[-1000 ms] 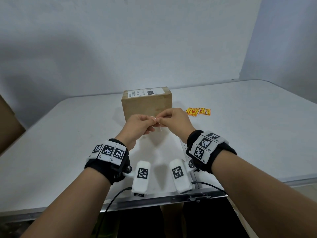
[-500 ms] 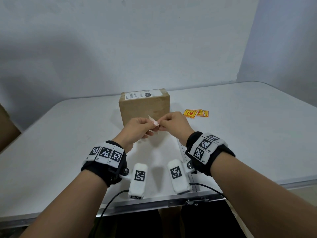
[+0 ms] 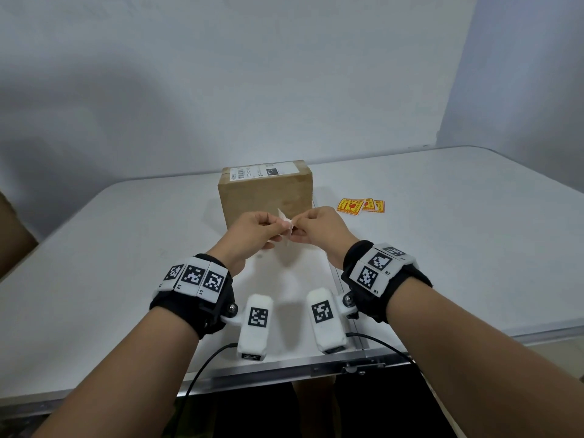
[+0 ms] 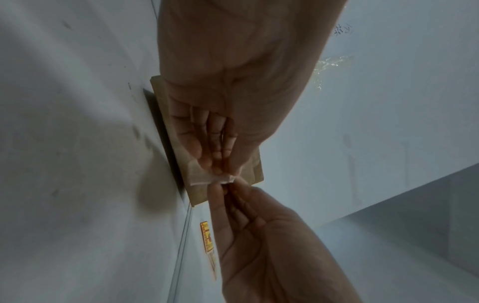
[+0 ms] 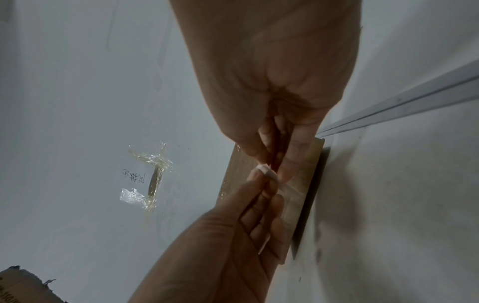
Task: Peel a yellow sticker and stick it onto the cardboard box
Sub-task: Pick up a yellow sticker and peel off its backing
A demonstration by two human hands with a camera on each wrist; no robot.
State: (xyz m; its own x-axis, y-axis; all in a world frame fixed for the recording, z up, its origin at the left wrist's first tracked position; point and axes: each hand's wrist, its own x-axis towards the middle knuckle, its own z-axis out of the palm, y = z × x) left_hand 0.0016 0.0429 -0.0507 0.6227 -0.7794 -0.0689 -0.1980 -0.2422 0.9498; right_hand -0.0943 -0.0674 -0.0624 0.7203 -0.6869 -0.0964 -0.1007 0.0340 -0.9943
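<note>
A brown cardboard box (image 3: 265,194) with a white shipping label on top stands at the middle of the white table (image 3: 442,248). Just in front of it, above the table, my left hand (image 3: 271,227) and right hand (image 3: 303,227) meet fingertip to fingertip. Both pinch one small sticker (image 3: 284,221), of which only the white back shows. In the left wrist view the white sticker (image 4: 202,176) sticks out under my left fingers (image 4: 207,143), and my right hand (image 4: 225,190) pinches its corner. In the right wrist view a curled white edge of the sticker (image 5: 267,171) shows between the fingertips.
A few more yellow stickers (image 3: 360,206) lie on the table to the right of the box. A brown cardboard piece (image 3: 12,235) stands at the left edge. The table's metal front edge (image 3: 284,371) runs under my wrists. A grey wall rises behind the table.
A white corner of the sticker has come up between my fingertips and shows larger now. Both hands stay pinched together in front of the box.
</note>
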